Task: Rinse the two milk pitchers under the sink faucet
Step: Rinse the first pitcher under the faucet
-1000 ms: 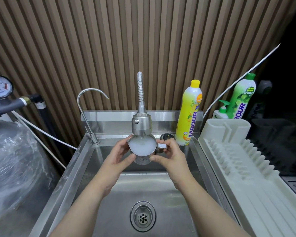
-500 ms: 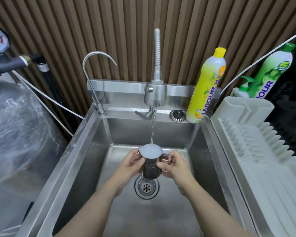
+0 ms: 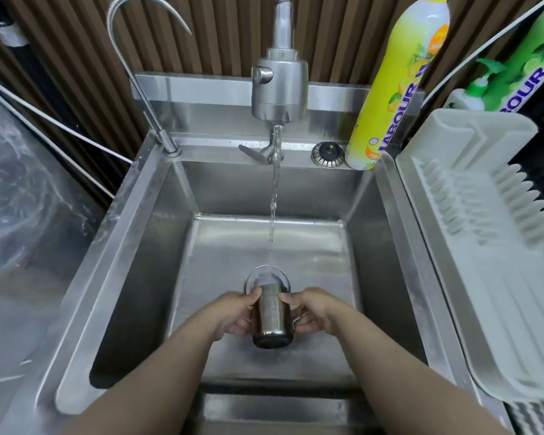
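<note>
Over sink (image 3: 129,246), both hands' fingers clasping tipped pitcher (image 3: 271,315), drain hidden, handle mostly covered

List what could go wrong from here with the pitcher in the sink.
1. The pitcher is wet steel, held tilted low in the sink by the left hand and right hand; it may slip.
2. The faucet stream lands near its tipped mouth and may splash outward.
</note>
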